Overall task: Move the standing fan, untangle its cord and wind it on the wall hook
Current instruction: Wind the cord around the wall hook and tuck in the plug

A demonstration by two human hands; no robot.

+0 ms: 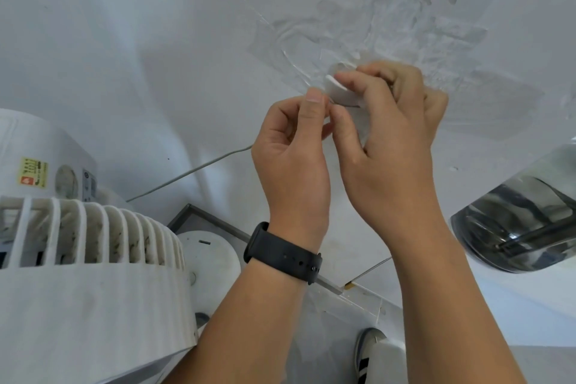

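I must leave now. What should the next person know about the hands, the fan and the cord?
Left hand: fingers pinched at the wall hook; what they pinch is hidden.
Right hand: fingers curled around the hook, against the wall.
Fan: stands lower left, beside the wall.
Cord: one grey length runs from behind the fan up toward the left hand.
Done: fan seems placed.
Left: no loops visible on the hook; wind the cord.

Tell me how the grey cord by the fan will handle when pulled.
The cord is thin and runs in a gentle curve, so it is probably floppy and light. Both the left hand and right hand pinch at the wall hook, suggesting fiddly winding.
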